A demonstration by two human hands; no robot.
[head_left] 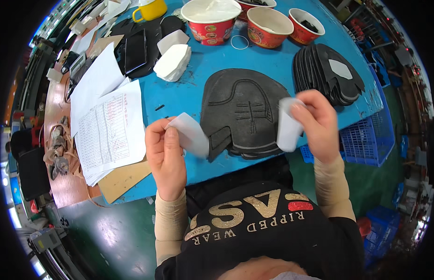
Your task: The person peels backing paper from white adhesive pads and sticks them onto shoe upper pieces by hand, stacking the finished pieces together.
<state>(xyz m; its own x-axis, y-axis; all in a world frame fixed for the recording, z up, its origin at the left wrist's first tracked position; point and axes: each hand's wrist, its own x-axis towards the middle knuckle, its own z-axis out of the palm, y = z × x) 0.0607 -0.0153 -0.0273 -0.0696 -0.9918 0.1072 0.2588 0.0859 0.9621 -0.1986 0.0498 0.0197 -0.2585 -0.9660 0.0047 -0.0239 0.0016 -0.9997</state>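
My left hand [166, 158] pinches a thin white patch [191, 135] between thumb and fingers, over the left edge of a black molded foam pad [247, 100]. Another white patch [287, 130], slightly blurred and bent, is held in my right hand [319, 126] at the pad's right side. The pad has raised curved lines and a crossed pattern; more black layers show beneath its near edge. To the right stands a pile of similar black pads [312, 74], with a white patch [340, 69] lying on top. A thick stack of white patches [172, 63] sits farther left.
Printed sheets [109, 130] and brown cardboard [123, 182] cover the table's left side. A phone [135, 50] lies behind them. Red-and-white paper tubs [269, 28] and a yellow mug [151, 9] stand at the back. Blue plastic crates [368, 135] are below the table's right edge.
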